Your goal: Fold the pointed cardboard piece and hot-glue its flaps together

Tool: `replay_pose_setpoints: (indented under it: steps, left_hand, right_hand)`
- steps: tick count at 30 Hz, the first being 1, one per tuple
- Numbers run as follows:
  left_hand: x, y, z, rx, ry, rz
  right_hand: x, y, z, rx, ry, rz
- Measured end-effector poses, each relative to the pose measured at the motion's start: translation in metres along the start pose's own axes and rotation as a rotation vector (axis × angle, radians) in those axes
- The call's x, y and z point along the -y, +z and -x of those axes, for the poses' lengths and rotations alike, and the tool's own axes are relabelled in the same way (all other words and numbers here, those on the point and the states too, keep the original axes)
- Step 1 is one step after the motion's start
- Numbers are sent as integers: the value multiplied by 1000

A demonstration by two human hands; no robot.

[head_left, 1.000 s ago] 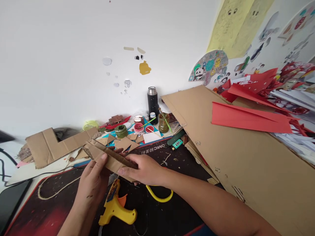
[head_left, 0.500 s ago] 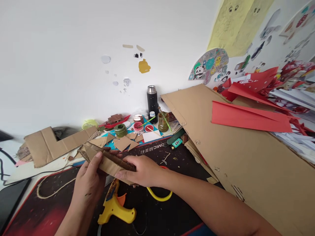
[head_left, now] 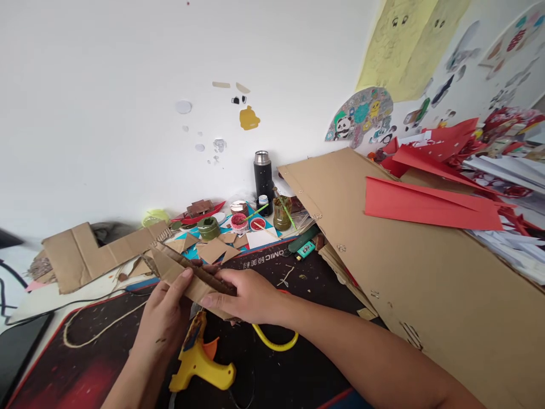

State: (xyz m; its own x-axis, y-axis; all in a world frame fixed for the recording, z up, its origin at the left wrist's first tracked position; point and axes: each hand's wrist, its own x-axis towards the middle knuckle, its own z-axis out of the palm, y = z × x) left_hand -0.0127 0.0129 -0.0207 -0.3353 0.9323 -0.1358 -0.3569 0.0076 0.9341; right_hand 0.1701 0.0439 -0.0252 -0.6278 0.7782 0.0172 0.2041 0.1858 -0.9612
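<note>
Between my two hands is a narrow folded cardboard piece (head_left: pixel 167 266), with layered walls and a groove along its top edge. My left hand (head_left: pixel 167 304) grips its left half, thumb on the near face and fingers behind. My right hand (head_left: pixel 242 295) is closed around the right end, thumb along the near side. The underside and far face of the cardboard are hidden. Just below my hands a yellow glue gun (head_left: pixel 200 363) with an orange trigger lies on the dark desk mat (head_left: pixel 106 335). A yellow ring-shaped handle (head_left: pixel 276 343) shows under my right forearm.
Paint jars (head_left: pixel 208 228), cardboard scraps (head_left: pixel 215 250) and a black thermos (head_left: pixel 263 176) stand along the wall. A large cardboard sheet (head_left: pixel 426 295) leans across the right side, with red paper (head_left: pixel 430 207) on it. A cut cardboard piece (head_left: pixel 76 255) lies at left, near a cord (head_left: pixel 97 335).
My left hand has slid to the right along the cardboard, closer to my right hand. My right hand has stayed nearly in place.
</note>
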Motion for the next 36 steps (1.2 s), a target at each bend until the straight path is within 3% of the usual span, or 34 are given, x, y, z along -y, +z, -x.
replay_pose_setpoints:
  steps: [5, 16, 27, 31, 36]
  left_hand:
    - [0, 0, 4, 110, -49, -13]
    - [4, 0, 4, 96, -46, -28]
    - [-1, -16, -5, 165, -46, 66]
    - [-1, -26, -6, 294, -155, 60]
    - [4, -27, -3, 336, -165, 39]
  right_hand:
    - [-3, 0, -2, -14, -16, -85]
    - [-4, 3, -3, -12, -13, -141]
    - [-7, 3, -6, 102, 57, -447]
    - [-7, 3, -8, 30, 32, -374]
    - [-8, 1, -10, -94, -3, -127]
